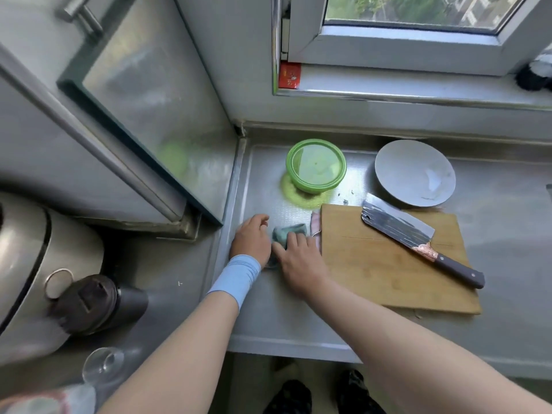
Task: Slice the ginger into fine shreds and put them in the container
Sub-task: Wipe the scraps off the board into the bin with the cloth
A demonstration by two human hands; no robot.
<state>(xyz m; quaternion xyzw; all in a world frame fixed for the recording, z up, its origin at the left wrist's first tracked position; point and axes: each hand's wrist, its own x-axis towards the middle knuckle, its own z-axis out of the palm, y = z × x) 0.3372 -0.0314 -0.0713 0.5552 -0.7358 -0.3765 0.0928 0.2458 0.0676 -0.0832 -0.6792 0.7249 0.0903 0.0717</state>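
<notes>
Just left of the cutting board (388,273), my right hand (298,259) is pressing loosely spread fingers onto the green cloth (291,230). My left hand (250,239) is touching the cloth's left edge (can't tell its grip). The lidded container (316,166) is sitting just beyond the board's far-left corner.

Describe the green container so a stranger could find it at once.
Below the window runs the steel counter. At its back, beyond the wooden cutting board and left of the grey bowl, stands the container. It alone is bright green, round and translucent.
</notes>
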